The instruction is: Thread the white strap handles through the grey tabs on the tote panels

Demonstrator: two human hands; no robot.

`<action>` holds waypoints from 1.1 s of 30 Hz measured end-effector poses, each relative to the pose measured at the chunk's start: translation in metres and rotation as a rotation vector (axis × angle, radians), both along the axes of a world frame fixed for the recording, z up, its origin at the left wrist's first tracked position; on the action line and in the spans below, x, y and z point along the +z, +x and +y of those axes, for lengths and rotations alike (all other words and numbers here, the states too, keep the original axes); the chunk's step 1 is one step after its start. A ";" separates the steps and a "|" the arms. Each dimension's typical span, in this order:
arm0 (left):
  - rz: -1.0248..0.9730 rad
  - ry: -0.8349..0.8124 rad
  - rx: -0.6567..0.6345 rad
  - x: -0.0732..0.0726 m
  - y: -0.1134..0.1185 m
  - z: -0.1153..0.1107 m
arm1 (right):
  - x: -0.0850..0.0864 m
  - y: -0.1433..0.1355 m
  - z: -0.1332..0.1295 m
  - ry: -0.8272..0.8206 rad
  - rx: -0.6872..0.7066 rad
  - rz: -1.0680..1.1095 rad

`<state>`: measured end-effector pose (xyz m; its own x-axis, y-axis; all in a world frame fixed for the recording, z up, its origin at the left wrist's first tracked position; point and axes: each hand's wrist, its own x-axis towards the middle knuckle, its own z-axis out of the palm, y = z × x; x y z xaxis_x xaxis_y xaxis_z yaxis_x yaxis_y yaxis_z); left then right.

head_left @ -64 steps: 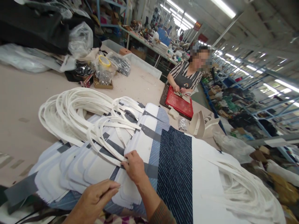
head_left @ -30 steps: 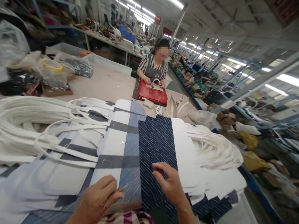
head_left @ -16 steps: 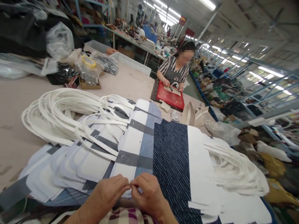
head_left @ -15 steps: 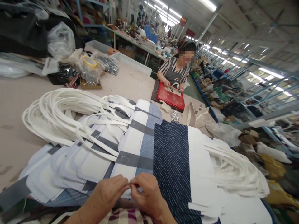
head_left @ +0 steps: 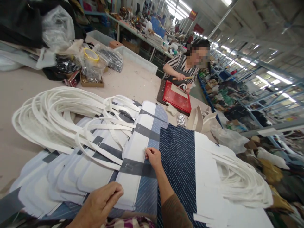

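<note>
The topmost white-and-blue panel (head_left: 137, 148), its long side running from near to far, lies just under the right hand (head_left: 153, 157), grip pinched narrow by its middle, contents unclear, with the left hand (head_left: 104, 196) curled at its near-left edge, above the counter (head_left: 134, 84).

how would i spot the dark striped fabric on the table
On the big beige table, find the camera wearer's right hand, over a panel crossed by grey bands. Right of that panel, before the white pieces, lies the dark striped fabric. Its navy with fine slanting pale streaks sets it apart from the panel's lighter blue and the plain white.
</note>
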<state>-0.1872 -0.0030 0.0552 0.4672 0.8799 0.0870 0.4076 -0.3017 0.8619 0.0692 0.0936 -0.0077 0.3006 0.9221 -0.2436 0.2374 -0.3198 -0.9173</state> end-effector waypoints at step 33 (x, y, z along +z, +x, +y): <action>-0.046 0.255 0.111 0.012 -0.015 -0.035 | 0.052 -0.085 -0.026 0.386 0.595 -0.867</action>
